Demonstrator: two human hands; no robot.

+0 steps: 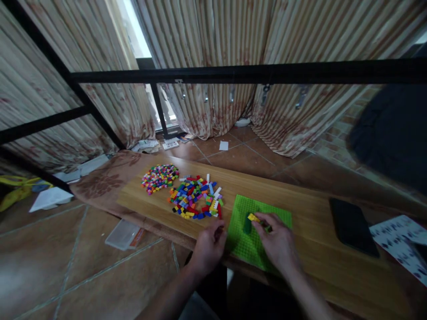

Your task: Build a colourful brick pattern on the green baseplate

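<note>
A light green baseplate (pixel 238 238) lies on the wooden board, with a dark green piece (pixel 247 226) on its left part. Over the plate, my right hand (pixel 276 242) pinches a yellow toy brick (pixel 253 217) between thumb and fingers, close to the dark green piece. I cannot tell whether the yellow brick touches it. My left hand (pixel 210 246) is closed by the plate's left edge, its fingers curled; what they hold, if anything, is hidden. Beyond it spreads a pile of mixed coloured bricks (pixel 196 195).
A heap of tiny colourful pieces (pixel 160 178) sits at the far left of the wooden board (pixel 310 213). To the right lie a dark tablet-like slab (pixel 352 226) and a printed sheet (pixel 400 240). A clear plastic box (pixel 122 234) rests on the floor. Black metal bars (pixel 213 74) cross behind.
</note>
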